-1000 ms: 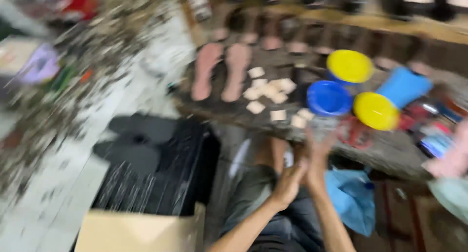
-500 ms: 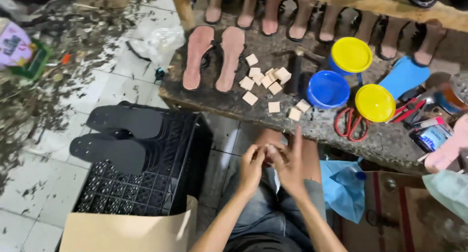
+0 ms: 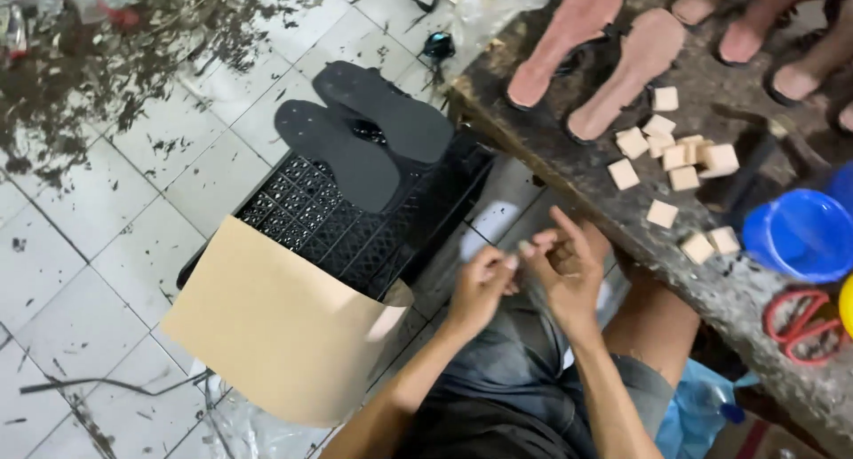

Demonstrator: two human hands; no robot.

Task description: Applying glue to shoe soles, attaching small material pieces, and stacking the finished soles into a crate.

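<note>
Fingertips of left hand (image 3: 480,286) and right hand (image 3: 569,268) pinched together, held thing unclear

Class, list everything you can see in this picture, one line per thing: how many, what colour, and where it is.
Black soles: two, black, lying on the crate.
Crate: one, black lattice, on the floor beside the bench.
Card sheet: one, tan, leaning over the crate's near end.
Pink insoles: two, pinkish brown, on the bench top.
Small blocks: about a dozen, pale tan, scattered on the bench.
Tub: one, blue, on the bench at right.
Scissors: one pair, red handles, near the bench edge.
Bench: one, dark and stained, upper right.
Floor tiles: white, dirt-spattered, left.
Left hand: fingertips pinched, meeting the right.
Right hand: fingers curled, above the lap.
</note>
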